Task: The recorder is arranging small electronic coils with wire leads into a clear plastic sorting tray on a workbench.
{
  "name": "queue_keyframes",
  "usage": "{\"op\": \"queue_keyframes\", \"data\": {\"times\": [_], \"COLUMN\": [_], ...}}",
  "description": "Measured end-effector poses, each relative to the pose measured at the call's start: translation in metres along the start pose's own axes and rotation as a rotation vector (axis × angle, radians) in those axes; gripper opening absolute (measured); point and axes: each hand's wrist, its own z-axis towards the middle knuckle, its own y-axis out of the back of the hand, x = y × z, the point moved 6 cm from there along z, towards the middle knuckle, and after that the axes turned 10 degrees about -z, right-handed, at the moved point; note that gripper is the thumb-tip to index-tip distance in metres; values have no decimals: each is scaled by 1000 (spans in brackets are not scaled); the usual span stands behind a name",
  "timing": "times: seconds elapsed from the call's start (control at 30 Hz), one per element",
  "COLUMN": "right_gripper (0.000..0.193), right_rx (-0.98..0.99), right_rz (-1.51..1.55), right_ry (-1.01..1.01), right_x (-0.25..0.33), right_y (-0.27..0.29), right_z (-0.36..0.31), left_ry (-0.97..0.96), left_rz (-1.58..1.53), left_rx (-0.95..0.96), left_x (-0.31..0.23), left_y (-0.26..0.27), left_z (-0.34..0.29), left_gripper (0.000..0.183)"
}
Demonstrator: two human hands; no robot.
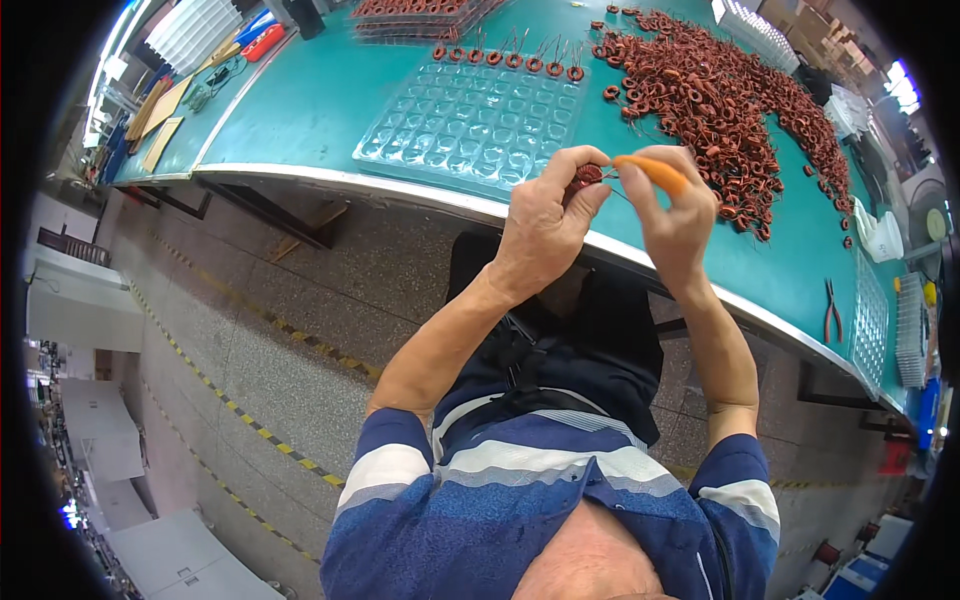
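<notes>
Over the table's front edge, my left hand (545, 225) pinches a small copper-wound ring coil (588, 176) between thumb and fingers. Close to its right side is my right hand (680, 215), with an orange finger cot (655, 174) over one finger. Its fingertips close on the thin wire leads (611, 174) of that coil; the grip is partly blurred. Beyond my hands lies a clear plastic tray (460, 125) with rows of round pockets. Several coils (514, 61) stand along its far row, leads pointing up.
A large heap of ring coils (700, 100) covers the right side of the green table (290, 110). Red-handled pliers (832, 318) lie near the right edge, beside another clear tray (869, 320). Filled stacked trays (420, 18) stand at the back, with a red bin (263, 43) farther left.
</notes>
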Motion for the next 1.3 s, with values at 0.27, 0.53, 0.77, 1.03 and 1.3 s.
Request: {"op": "queue_keyframes", "data": {"times": [0.27,0.53,0.77,1.03,1.3], "right_gripper": [13,13,18,17,11], "right_rx": [23,-93,-55,-49,-194], "right_rz": [6,-52,107,215,-103], "right_ry": [-49,-75,-164,-187,159], "right_x": [7,4,-7,-14,21], "right_y": [-2,-12,-12,-18,-8], "right_z": [-2,-10,4,-7,-10], "left_ry": [-144,-268,-213,145,28], "left_rz": [188,423,333,-160,128], "left_rx": [48,-11,-30,117,16], "left_x": [-8,0,-3,11,0], "left_y": [0,4,12,16,13], "left_z": [9,15,21,19,8], "left_gripper": [21,20,16,15,18]}}
